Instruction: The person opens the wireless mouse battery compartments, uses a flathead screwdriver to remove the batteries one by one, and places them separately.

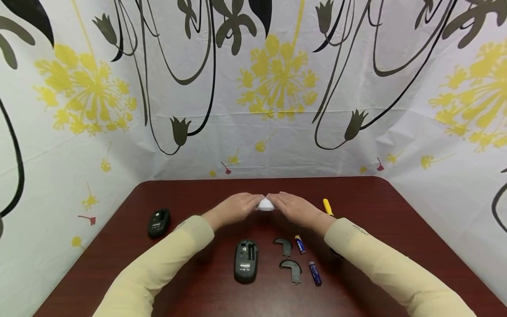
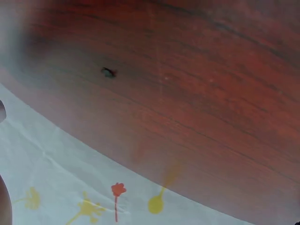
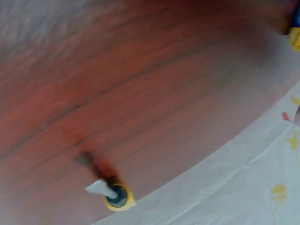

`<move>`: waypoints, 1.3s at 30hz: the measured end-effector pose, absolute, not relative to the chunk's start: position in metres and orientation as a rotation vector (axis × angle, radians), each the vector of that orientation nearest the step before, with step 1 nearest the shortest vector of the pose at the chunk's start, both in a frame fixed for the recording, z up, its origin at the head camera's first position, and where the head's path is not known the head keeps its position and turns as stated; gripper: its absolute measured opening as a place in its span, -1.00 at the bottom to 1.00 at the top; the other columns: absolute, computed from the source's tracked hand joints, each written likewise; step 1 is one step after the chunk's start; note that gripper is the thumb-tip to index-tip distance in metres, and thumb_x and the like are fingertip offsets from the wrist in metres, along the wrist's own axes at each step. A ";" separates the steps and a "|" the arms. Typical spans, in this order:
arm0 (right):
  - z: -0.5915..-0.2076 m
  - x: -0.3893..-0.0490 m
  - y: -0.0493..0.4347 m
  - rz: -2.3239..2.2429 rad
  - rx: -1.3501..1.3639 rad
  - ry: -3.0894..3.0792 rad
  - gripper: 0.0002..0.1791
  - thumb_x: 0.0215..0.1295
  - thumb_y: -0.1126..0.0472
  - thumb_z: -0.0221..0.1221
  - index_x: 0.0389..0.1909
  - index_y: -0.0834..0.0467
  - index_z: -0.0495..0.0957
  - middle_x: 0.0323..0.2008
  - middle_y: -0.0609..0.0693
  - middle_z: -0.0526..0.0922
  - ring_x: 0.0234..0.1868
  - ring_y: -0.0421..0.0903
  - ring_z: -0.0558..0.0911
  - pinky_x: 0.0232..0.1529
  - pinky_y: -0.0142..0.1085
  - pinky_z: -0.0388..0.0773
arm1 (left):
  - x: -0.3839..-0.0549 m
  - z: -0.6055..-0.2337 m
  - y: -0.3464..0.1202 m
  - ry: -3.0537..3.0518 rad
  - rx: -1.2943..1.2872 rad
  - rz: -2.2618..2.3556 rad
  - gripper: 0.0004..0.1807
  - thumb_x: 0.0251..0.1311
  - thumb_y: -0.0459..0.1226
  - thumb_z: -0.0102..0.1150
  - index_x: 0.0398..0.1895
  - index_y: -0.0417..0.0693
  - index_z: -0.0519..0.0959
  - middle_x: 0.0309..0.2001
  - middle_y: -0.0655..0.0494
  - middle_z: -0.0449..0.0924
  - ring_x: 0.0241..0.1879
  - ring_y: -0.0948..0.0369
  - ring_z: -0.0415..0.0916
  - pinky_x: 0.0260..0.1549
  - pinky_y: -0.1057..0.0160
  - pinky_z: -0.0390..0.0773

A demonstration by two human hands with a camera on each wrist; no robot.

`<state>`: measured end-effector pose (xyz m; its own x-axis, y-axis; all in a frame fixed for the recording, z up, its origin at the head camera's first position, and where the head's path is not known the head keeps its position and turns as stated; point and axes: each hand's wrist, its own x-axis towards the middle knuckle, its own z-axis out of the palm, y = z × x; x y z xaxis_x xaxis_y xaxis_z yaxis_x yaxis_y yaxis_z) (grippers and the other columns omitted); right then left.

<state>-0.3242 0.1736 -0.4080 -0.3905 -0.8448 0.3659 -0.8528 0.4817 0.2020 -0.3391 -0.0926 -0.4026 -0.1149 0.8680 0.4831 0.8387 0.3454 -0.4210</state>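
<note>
A small white dome-shaped object [image 1: 266, 205] sits on the table between both hands. From its left side, my left hand [image 1: 237, 207] reaches over it with fingers extended, the tips at its top. My right hand [image 1: 298, 209] mirrors this from the other side, fingers also extended, and the two sets of fingertips nearly meet. Both hands cover the sides of the white object, so only its near face shows. In the wrist views just slivers at the frame edges might be fingers, and the white object does not appear.
Nearer lie an upturned mouse [image 1: 246, 262] with its battery bay exposed, two dark curved covers [image 1: 285, 246] [image 1: 292, 269] and two blue batteries [image 1: 300, 245] [image 1: 315, 274]. Another black mouse [image 1: 159, 223] lies left. A yellow-handled tool [image 1: 327, 207] is partly behind my right wrist. Patterned cloth [image 1: 261, 149] hangs behind.
</note>
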 end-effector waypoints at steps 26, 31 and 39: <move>-0.369 -0.282 0.159 0.956 1.205 -2.540 -0.56 0.54 0.33 -0.16 0.38 0.25 0.22 0.27 0.12 0.40 0.27 0.02 0.41 0.19 -0.04 0.43 | -0.296 -0.377 -0.080 -2.348 -1.321 -0.966 -0.65 0.46 -0.38 -0.08 0.25 -0.26 0.38 0.04 -0.07 0.52 0.01 0.12 0.48 -0.02 0.13 0.54; -0.365 -0.274 0.157 1.129 1.178 -2.493 -0.59 0.56 0.30 -0.18 0.36 0.23 0.26 0.20 0.09 0.46 0.19 -0.01 0.48 0.10 -0.06 0.50 | -0.287 -0.375 -0.077 -2.381 -1.244 -1.133 -0.65 0.49 -0.35 -0.13 0.27 -0.23 0.39 0.08 -0.07 0.51 0.06 0.12 0.46 0.03 0.10 0.51; -0.354 -0.257 0.153 1.351 1.058 -2.542 -0.61 0.56 0.32 -0.20 0.32 0.27 0.29 0.12 0.15 0.50 0.09 0.05 0.53 0.03 0.01 0.53 | -0.273 -0.375 -0.073 -2.423 -1.076 -1.430 -0.62 0.49 -0.31 -0.11 0.28 -0.23 0.41 0.12 -0.09 0.52 0.04 0.12 0.50 -0.02 0.12 0.55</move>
